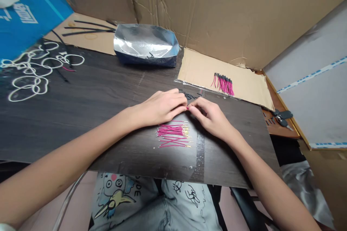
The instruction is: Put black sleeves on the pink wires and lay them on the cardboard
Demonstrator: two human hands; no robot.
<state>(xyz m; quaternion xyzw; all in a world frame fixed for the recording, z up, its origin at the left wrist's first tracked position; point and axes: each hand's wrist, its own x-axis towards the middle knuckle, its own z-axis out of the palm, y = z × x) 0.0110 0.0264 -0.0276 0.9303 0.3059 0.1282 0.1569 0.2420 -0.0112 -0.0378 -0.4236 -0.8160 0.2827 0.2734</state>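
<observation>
Wire (188, 108), thin magenta, pinched by left hand (168, 106) and right hand (212, 115); loose grip could drop it among short black tubes (189, 97).

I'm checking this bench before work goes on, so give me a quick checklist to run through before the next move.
1. Pink piece in the left hand: ok, pinched at the fingertips.
2. Right hand gripping it too: cannot tell.
3. Whole piece in view: not ok, mostly hidden.
4. Loose pink wires close by: ok, on the table nearer the body.
5. Small black pieces close by: ok, just beyond the hands.
6. Black-tipped wires kept apart: ok, grouped on the flat cardboard.
</observation>
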